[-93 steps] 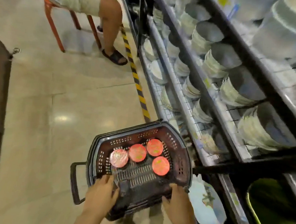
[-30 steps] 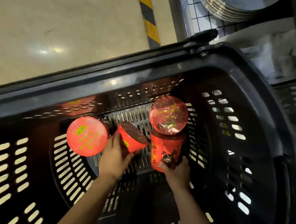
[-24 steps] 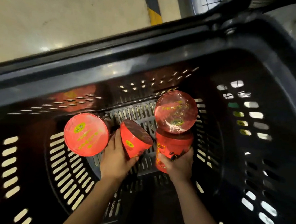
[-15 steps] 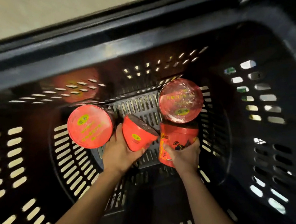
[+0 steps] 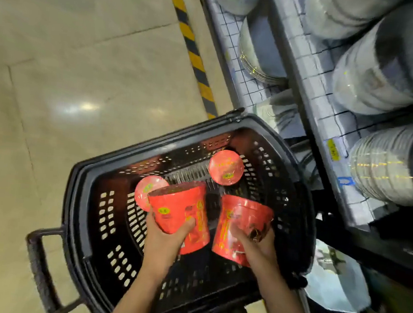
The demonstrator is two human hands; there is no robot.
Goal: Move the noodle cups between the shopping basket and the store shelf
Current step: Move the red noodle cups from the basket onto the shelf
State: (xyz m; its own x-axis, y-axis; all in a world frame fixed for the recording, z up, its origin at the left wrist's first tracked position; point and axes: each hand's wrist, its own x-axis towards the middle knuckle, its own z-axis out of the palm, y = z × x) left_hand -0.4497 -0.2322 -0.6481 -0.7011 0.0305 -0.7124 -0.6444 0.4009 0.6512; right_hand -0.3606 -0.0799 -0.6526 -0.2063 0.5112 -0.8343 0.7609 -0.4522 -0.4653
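Head view, looking down into the shopping basket [image 5: 80,194] on the floor beside the store shelf [image 5: 307,72]. We see the left hand [image 5: 164,238] wrapped around one red noodle cup [image 5: 182,209], and the right hand [image 5: 255,244] wrapped around a second noodle cup [image 5: 242,223]; both cups are tilted and held above the basket floor, side by side but apart. Two further cups remain standing in the basket — one cup by the far wall [image 5: 226,167], and one partly hidden cup [image 5: 146,191] just behind the left-hand cup. The shelf tiers in view carry only stacks of plates [image 5: 390,65]; we see no noodle cup on them. We judge the task to be at an early stage: two of the four cups are lifted but not yet placed, and two are untouched. What is left — as far as we can tell — is carrying this pair to the shelf, then fetching the remaining pair.
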